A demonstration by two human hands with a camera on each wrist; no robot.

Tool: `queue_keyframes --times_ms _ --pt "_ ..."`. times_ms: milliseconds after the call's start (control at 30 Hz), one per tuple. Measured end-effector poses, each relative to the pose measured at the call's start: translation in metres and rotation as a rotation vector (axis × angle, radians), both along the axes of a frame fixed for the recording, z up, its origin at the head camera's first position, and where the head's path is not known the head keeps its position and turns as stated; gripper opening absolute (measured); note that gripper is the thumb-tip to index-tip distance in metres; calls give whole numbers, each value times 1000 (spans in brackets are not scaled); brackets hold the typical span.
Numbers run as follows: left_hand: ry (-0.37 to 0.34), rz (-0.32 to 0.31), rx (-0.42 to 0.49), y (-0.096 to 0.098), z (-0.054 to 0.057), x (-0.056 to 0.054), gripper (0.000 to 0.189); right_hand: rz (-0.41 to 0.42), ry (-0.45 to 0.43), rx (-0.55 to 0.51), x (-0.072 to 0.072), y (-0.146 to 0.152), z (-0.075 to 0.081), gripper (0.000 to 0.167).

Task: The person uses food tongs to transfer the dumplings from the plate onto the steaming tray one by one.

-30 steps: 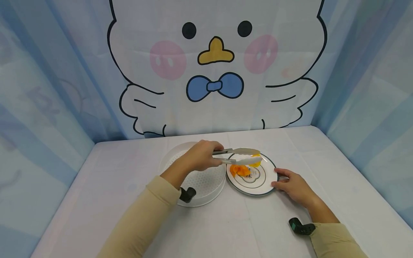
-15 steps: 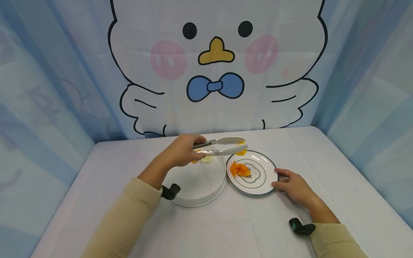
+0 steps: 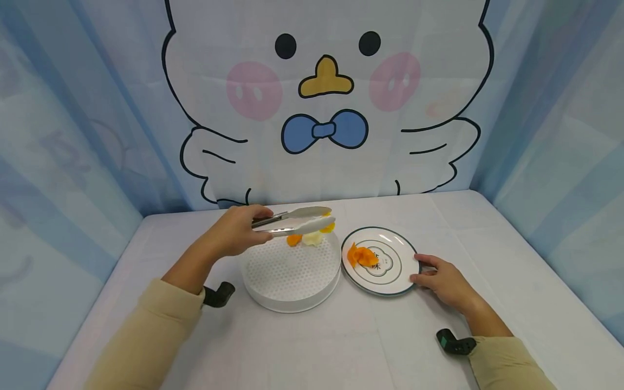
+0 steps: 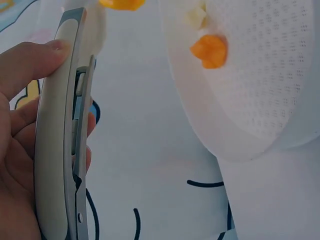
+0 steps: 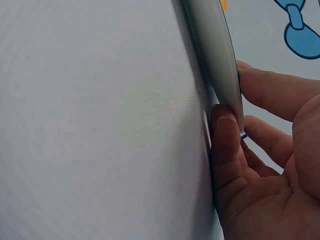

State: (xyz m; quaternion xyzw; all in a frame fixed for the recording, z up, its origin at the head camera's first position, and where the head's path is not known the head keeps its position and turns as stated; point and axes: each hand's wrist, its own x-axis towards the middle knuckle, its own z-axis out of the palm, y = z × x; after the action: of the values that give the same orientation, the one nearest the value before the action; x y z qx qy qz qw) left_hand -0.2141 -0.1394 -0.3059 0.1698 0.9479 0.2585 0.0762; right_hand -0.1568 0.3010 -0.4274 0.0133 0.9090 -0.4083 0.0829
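My left hand [image 3: 234, 233] grips a pair of metal tongs [image 4: 54, 135] with pale tips. Between those tips is a yellow piece of food [image 3: 328, 228], above the far right part of a round white perforated tray [image 3: 290, 281]. On the tray, below the tongs, lie an orange piece [image 3: 293, 240] and a pale yellowish piece [image 3: 312, 238]. To the right, a white plate [image 3: 401, 273] with a dark rim carries orange pieces [image 3: 363, 256]. My right hand [image 3: 449, 286] pinches the plate's right rim; the right wrist view shows fingers on both faces of the edge [image 5: 220, 55].
The tray and plate stand side by side on a white-covered table [image 3: 322, 352]. A cartoon-printed curtain [image 3: 322, 168] rises behind the table's far edge, with blue curtains [image 3: 63, 135] along the sides. Each wrist carries a small black camera [image 3: 219, 294].
My left hand has moved left with the tongs, carrying the yellow piece from over the plate to over the tray. The right hand and plate have stayed put.
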Motion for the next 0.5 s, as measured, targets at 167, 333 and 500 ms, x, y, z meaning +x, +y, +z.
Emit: queue_keyframes --times_ms 167,333,500 --pt "-7 -6 -6 -14 -7 3 50 -2 -4 10 0 0 -1 75" --pt "-32 -3 -25 -20 -14 5 50 -7 -5 15 -1 -1 1 76" --pt "-57 1 -36 -19 -22 8 51 -7 -9 14 0 -1 1 75"
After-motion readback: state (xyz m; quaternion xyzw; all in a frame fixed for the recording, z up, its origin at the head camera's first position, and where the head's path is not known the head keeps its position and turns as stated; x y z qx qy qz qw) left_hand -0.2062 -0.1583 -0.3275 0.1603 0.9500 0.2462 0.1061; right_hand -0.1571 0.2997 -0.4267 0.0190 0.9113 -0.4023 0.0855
